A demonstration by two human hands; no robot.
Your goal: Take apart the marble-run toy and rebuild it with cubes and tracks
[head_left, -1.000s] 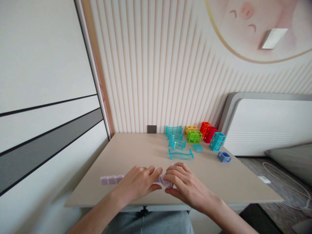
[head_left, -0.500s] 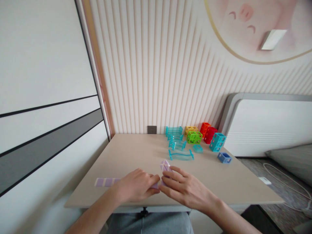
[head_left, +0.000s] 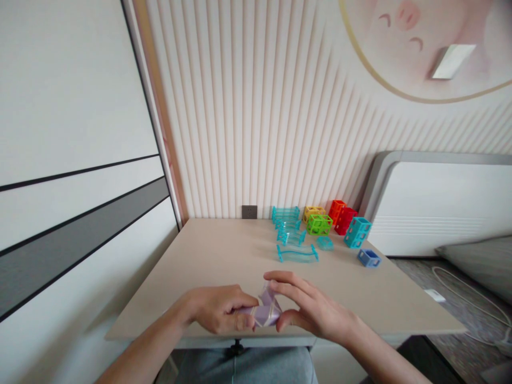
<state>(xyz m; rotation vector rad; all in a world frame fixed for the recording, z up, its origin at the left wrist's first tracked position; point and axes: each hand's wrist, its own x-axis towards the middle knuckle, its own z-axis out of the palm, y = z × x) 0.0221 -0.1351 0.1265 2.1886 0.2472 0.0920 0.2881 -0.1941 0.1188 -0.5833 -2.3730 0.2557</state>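
A purple-and-white segmented twisty snake puzzle [head_left: 266, 316] is held between my two hands above the table's front edge. My left hand [head_left: 222, 309] is closed round its straight part, thumb on the near side. At the bent end, my right hand [head_left: 314, 306] grips with its fingers on top and its thumb below. That end folds upward at an angle. Most of the puzzle's left stretch is hidden behind my left hand and forearm.
On the beige table [head_left: 216, 250] stand clear teal curved rail pieces [head_left: 298, 253]. Open-frame blocks stand at the back right: green [head_left: 319, 225], yellow [head_left: 313, 212], red [head_left: 344, 220], teal [head_left: 357, 232] and blue [head_left: 368, 258]. A dark wall socket [head_left: 249, 212] is behind.
The snake puzzle has been lifted and tilted towards me, its bent end turned. My left hand has rolled so its thumb shows, and my right hand's thumb now sits below the bend.
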